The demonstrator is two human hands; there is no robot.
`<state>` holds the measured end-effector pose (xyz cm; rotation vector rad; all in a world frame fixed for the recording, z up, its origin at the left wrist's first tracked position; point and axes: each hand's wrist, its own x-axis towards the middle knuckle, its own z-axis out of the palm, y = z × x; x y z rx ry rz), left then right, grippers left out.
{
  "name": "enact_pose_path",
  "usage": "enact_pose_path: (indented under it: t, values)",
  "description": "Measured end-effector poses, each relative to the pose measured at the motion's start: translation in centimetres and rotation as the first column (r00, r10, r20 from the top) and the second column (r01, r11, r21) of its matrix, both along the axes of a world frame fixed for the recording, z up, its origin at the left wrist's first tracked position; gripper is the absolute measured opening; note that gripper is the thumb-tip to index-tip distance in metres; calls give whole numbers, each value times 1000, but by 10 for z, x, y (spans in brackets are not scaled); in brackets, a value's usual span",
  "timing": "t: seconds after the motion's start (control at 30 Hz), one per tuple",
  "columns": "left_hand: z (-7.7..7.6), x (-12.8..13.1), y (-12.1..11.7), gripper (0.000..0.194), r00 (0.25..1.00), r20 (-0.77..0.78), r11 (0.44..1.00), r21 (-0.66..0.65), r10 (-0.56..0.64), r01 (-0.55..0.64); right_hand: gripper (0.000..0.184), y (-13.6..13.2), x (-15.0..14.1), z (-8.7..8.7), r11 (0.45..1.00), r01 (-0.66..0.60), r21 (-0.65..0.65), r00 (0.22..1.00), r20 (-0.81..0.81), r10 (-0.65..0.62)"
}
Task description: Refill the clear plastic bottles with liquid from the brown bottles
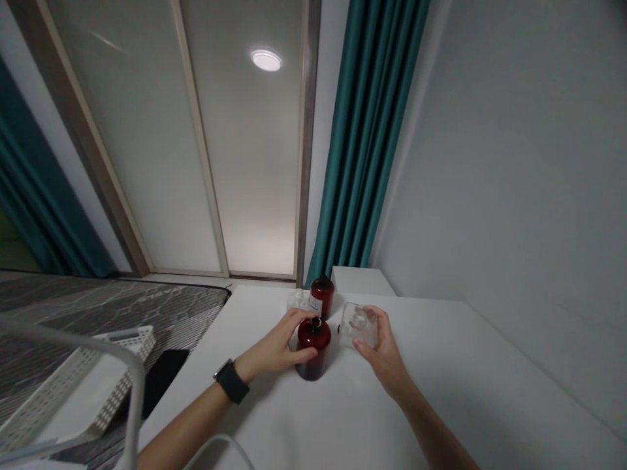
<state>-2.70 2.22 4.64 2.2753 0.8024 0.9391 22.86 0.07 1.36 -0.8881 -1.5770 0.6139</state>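
My left hand, with a black watch on its wrist, is closed around the upper part of a dark red bottle standing on the white table. The thumb lies across its front and the fingers reach its neck, which is open at the top. To the right of the bottle, my right hand holds a clear, square-sided container, tilted, between thumb and fingers. Just behind stands a second dark red bottle with a white label and a dark top. Clear items sit at its left, partly hidden.
The white table borders a pale wall on the right. A white box-like block and a teal curtain are at the back. On the left, a white perforated basket lies beyond a curved white bar.
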Motion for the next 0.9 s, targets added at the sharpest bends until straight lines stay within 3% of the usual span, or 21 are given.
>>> enact_pose_path:
  t: [0.2,0.37,0.43,0.57,0.7,0.9]
  values:
    - [9,-3,8,52,998,18,997,56,-62,60,62,20,-7,37,980,-181,-77,983,-18,180]
    - [28,-8,27,40,976,194,994,-65,95,-84,67,44,-17,55,979,-198,-55,979,46,200]
    - [39,-6,38,44,973,206,989,-122,105,-81,67,51,-24,60,977,-212,-24,977,15,213]
    - [55,0,58,54,975,222,967,-247,-2,58,71,62,-40,65,947,-315,-65,948,-70,311]
    - [57,2,69,50,951,299,937,-306,-74,169,72,68,-51,61,897,-435,-85,894,-156,419]
    - [53,-6,69,49,963,263,969,-219,-52,112,63,66,-45,59,904,-417,-92,909,-14,417]
